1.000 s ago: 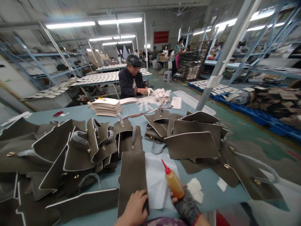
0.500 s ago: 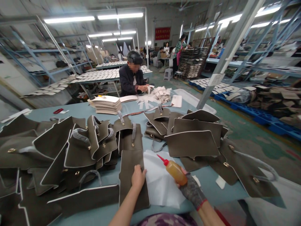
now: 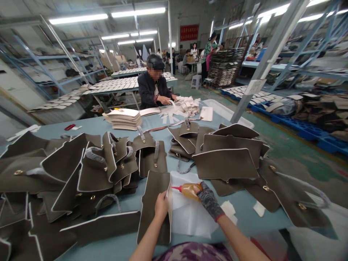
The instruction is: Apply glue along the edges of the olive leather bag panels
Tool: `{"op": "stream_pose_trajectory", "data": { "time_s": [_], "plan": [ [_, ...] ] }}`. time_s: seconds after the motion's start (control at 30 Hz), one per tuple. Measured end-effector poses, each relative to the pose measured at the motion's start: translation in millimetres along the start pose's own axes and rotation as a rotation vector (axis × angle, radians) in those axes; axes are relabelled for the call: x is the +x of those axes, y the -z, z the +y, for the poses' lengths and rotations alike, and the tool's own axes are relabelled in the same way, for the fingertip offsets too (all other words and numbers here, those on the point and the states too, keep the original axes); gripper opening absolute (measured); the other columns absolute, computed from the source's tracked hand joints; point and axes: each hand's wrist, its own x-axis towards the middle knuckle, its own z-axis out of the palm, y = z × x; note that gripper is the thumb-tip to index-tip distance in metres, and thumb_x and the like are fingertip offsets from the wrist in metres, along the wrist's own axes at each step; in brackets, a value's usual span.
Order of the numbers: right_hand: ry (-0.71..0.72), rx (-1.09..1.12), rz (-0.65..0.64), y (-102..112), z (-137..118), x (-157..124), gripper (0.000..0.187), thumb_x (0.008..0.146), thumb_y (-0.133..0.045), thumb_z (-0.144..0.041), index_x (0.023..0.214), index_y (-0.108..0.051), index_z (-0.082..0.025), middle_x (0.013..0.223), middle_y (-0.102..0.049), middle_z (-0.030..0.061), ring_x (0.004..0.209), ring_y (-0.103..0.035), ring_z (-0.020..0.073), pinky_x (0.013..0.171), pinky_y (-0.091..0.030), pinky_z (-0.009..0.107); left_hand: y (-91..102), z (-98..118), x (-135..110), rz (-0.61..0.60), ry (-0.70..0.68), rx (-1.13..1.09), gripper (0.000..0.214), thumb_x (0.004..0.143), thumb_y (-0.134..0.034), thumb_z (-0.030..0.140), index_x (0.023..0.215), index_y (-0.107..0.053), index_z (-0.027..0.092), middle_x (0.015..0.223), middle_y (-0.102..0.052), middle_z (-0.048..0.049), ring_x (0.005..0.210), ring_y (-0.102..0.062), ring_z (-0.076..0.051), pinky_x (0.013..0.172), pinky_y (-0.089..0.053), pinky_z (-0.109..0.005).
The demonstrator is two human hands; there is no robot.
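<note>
My left hand (image 3: 161, 206) presses on a flat olive-brown leather panel (image 3: 151, 195) with a white edge, its fingers curled over the panel's right edge and lifting it slightly. In a dark knit glove, my right hand (image 3: 207, 197) grips an amber squeeze bottle (image 3: 189, 190) with a red nozzle. The bottle lies sideways and its tip points at the panel's raised right edge. A white sheet (image 3: 187, 214) lies under the bottle, on the blue-grey table (image 3: 244, 210).
Piles of olive bag pieces with metal snaps spread left (image 3: 81, 170) and right (image 3: 231, 159). White pads (image 3: 228, 209) lie beside my right wrist. Across the table a seated person (image 3: 154, 88) handles white pieces near a cream stack (image 3: 123, 119). A steel post (image 3: 261, 69) rises at right.
My left hand slid up the panel and lifted its right edge. My right hand moved forward and tipped the bottle from upright to sideways, nozzle toward that edge.
</note>
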Motion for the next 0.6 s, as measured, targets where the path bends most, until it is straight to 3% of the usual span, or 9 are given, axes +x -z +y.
{"op": "stream_pose_trajectory", "data": {
  "time_s": [0.17,0.37,0.6],
  "plan": [
    [0.081,-0.179,-0.006,-8,-7,12,0.042,0.074,-0.057,-0.056,0.095,-0.063,-0.020,0.093,-0.071,0.0135,0.088,-0.067,0.0270,0.083,-0.052,0.039,-2.1,-7,4,-0.002,-0.046,-0.068,0.041,0.090,-0.041,0.014,0.121,-0.067,0.017,0.111,-0.069,-0.0085,0.106,-0.063,-0.017,0.091,-0.045,-0.022],
    [0.191,-0.195,-0.064,-14,-21,26,0.038,0.078,-0.054,-0.056,0.092,-0.062,-0.022,0.096,-0.072,0.0127,0.090,-0.067,0.0261,0.085,-0.051,0.038,-1.1,-7,4,-0.006,-0.062,-0.038,0.040,0.090,-0.041,0.015,0.119,-0.068,0.017,0.107,-0.069,-0.0074,0.103,-0.063,-0.015,0.090,-0.045,-0.020],
    [0.196,-0.284,-0.071,-15,-20,34,0.039,0.079,-0.051,-0.055,0.096,-0.062,-0.022,0.096,-0.072,0.0130,0.094,-0.067,0.0281,0.089,-0.051,0.040,-0.8,-7,5,-0.023,-0.050,-0.041,0.041,0.091,-0.041,0.015,0.124,-0.065,0.016,0.107,-0.067,-0.0082,0.104,-0.062,-0.015,0.091,-0.044,-0.020]
  ]
}}
